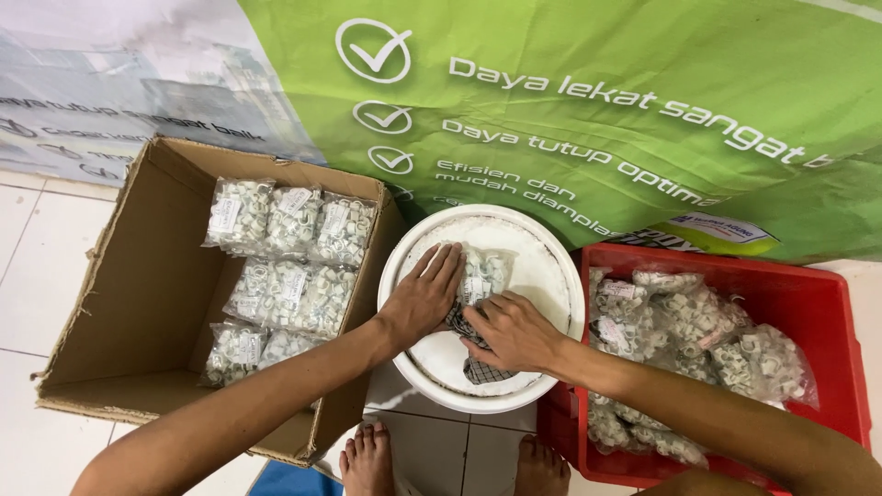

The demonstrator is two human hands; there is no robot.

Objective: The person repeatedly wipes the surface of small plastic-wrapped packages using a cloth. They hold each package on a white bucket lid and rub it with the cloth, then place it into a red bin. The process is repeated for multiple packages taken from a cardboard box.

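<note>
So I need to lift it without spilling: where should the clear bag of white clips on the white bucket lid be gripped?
Grip the bag of white clips by its far right edge, coming from above. It lies flat on the white bucket lid; the left hand and right hand cover its near side.

To my left: cardboard box (138, 303) holding bagged white clips (292, 292). Right: red crate (808, 312), more bags (698, 321). Behind: green banner (625, 110). Underfoot: white tiled floor (37, 266).

Cardboard box (138, 303): one. Red crate (818, 312): one. White bucket lid (542, 276): one. Hands: two. Bare feet: two.
</note>
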